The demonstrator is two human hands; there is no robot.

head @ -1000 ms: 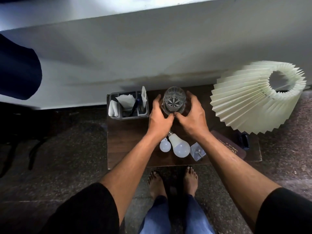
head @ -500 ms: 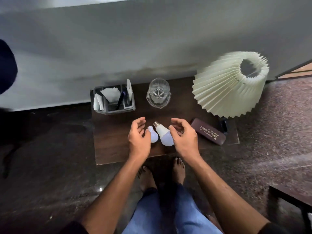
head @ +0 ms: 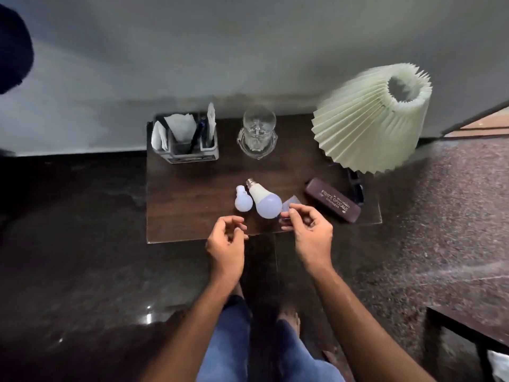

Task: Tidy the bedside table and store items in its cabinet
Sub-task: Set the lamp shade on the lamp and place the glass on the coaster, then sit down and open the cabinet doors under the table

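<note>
On the dark wooden bedside table (head: 192, 216), a small white bulb (head: 243, 202) and a larger white bulb (head: 265, 201) lie side by side near the front edge. Just right of them is a small clear packet (head: 292, 202), and my right hand (head: 309, 230) pinches its near edge between thumb and fingers. My left hand (head: 225, 241) hovers over the front edge with loosely curled fingers, holding nothing. A brown glasses case (head: 333, 204) lies to the right. A clear glass jar (head: 257, 136) stands at the back.
A grey organizer (head: 187, 154) with tissues and pens stands at the back left corner. A lamp with a pleated cream shade (head: 369, 119) leans over the table's right side. The wall runs directly behind. Another dark piece of furniture (head: 468, 326) is at the lower right.
Both hands let go of the glass jar, drew back past the bulbs to the table's front edge, and the right hand took the clear packet. The view pulled back.
</note>
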